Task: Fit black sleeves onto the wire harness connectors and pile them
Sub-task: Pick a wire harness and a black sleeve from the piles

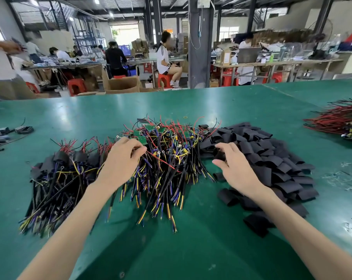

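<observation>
Reaching into both heaps at once on the green table [74, 110]. Head view: the left hand [121, 156] is down on the middle tangle of bare harnesses [167, 154], fingertips pinched together on thin wires at the heap's left edge, just under a small green board [139, 136]. The right hand [231, 160] sits at the near-left edge of the sleeve pile [272, 158], fingers curled around one black sleeve [219, 155], thumb stretched out below it. Sleeves lie flat and overlapping to the right, a few strays [256, 223] scattered toward the near edge. On the far left, the finished pile [56, 178] shows harnesses with black sleeves already on, cable ends fanning toward the camera. Red and black wires [336, 120] lie in a separate bundle at the right edge, well apart. Beyond the table, people sit at benches among red stools [76, 85] and cardboard boxes [120, 83].
</observation>
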The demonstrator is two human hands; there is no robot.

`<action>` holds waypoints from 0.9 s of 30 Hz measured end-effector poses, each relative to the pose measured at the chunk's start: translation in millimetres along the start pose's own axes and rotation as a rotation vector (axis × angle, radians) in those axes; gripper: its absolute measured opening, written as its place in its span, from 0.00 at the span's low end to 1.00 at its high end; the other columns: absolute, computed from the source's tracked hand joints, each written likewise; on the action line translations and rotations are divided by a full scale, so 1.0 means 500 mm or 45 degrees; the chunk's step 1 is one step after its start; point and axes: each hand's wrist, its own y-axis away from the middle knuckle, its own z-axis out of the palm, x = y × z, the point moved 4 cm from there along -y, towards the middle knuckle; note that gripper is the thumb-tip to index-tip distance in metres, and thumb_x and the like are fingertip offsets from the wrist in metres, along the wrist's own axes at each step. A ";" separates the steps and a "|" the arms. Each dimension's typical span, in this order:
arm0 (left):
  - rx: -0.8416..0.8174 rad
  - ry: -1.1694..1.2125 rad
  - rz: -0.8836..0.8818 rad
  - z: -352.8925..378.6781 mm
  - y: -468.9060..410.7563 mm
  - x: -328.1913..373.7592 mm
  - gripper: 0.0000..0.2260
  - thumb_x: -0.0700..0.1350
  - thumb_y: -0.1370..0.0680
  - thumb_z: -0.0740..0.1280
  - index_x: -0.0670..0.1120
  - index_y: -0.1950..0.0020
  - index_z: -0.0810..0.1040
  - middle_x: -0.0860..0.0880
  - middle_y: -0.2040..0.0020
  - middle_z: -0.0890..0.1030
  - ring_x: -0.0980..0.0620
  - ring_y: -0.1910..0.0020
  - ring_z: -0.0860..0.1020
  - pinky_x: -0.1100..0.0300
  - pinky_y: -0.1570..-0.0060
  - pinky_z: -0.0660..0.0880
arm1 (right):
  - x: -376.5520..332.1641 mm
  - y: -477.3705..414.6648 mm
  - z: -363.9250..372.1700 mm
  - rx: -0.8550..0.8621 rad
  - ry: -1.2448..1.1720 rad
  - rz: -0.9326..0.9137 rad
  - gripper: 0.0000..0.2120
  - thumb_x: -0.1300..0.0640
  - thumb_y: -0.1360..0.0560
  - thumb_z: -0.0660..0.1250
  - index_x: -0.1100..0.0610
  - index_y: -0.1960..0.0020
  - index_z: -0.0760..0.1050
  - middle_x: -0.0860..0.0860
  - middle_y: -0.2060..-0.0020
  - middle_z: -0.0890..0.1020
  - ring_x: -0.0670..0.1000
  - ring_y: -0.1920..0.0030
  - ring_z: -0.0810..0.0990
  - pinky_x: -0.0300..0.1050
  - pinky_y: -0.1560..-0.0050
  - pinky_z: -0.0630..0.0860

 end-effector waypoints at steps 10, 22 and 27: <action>0.366 0.023 0.096 -0.034 0.041 0.015 0.07 0.38 0.20 0.61 0.38 0.51 0.79 0.43 0.58 0.76 0.41 0.61 0.73 0.57 0.58 0.64 | -0.032 0.009 0.006 0.026 -0.042 -0.174 0.17 0.62 0.27 0.69 0.61 0.39 0.74 0.52 0.49 0.72 0.47 0.54 0.68 0.35 0.51 0.61; 0.426 0.226 0.044 -0.040 0.065 0.038 0.09 0.39 0.19 0.59 0.38 0.52 0.78 0.49 0.59 0.74 0.50 0.60 0.70 0.65 0.58 0.60 | -0.059 0.019 0.015 -0.026 -0.339 -0.103 0.17 0.61 0.29 0.72 0.58 0.41 0.76 0.51 0.50 0.77 0.50 0.49 0.77 0.39 0.42 0.69; 0.391 0.245 0.033 -0.028 0.065 0.043 0.08 0.40 0.19 0.60 0.39 0.51 0.78 0.48 0.58 0.74 0.51 0.58 0.70 0.67 0.56 0.60 | -0.075 0.025 0.021 -0.051 -0.417 -0.133 0.18 0.60 0.30 0.73 0.57 0.41 0.77 0.47 0.52 0.76 0.48 0.50 0.78 0.43 0.41 0.72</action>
